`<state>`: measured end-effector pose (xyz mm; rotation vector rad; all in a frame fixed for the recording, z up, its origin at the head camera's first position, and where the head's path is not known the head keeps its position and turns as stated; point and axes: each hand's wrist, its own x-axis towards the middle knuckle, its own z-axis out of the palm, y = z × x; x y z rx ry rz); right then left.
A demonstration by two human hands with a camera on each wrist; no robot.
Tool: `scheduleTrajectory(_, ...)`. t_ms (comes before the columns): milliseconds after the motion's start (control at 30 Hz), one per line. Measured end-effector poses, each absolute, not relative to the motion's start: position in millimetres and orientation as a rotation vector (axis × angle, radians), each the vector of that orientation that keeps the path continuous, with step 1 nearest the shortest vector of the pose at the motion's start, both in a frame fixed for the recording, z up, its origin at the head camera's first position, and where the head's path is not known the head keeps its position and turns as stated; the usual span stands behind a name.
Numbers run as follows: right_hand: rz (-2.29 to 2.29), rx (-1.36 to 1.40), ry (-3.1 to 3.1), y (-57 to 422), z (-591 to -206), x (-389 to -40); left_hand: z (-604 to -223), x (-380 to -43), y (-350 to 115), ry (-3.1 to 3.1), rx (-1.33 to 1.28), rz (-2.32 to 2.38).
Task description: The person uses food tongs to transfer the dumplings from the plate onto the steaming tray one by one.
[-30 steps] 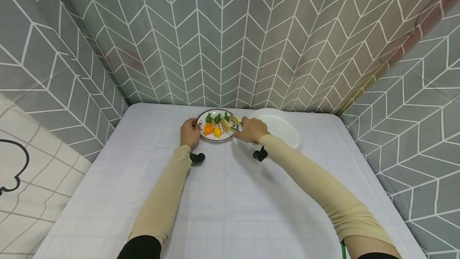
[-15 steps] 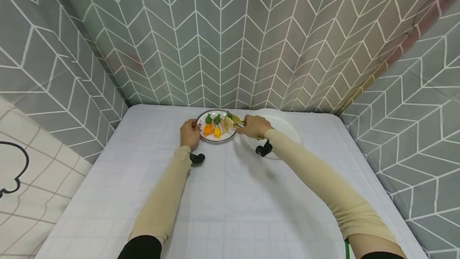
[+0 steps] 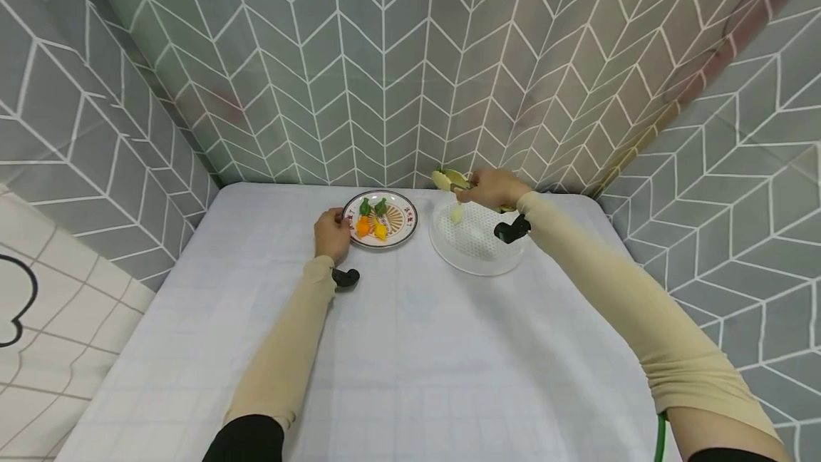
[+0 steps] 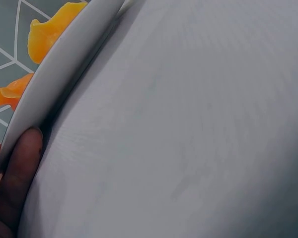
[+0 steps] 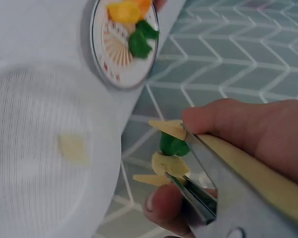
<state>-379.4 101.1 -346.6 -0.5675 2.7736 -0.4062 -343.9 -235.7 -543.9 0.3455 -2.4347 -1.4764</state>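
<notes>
My left hand [image 3: 332,235] pinches the left edge of a round patterned plate [image 3: 405,214], its thumb at the rim in the left wrist view. On the plate lie two green pieces [image 3: 380,207], an orange piece [image 3: 363,227] and a yellow piece [image 3: 380,231]. My right hand [image 3: 495,188] grips metal tongs [image 5: 238,198] with pale yellow tips. A green piece [image 5: 173,145] and a pale yellow piece [image 5: 168,162] show between the tips, above the back edge of a white perforated basket [image 3: 477,264]. Another pale yellow piece [image 3: 457,214] shows over the basket's left part.
The white-covered table [image 3: 398,348] runs up to a grey chevron-patterned curtain [image 3: 385,77] behind the plate and basket. The basket stands just right of the plate. Black wrist mounts [image 3: 512,229] hang under both sleeves.
My right hand has moved right and back from the plate to over the basket, with the tongs carrying the green and pale yellow pieces off the plate. The left hand stays at the rim.
</notes>
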Motion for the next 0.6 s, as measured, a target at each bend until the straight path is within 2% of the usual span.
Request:
scheduleTrajectory(267, -0.294, -0.521, 2.752, 141, -334, -380, -543, -344, -235, -2.443, 0.343, -1.458)
scheduleTrajectory(600, -0.254, -0.436, 2.607, 172, -350, -380, -546, -345, -236, -2.451, 0.35, -1.447)
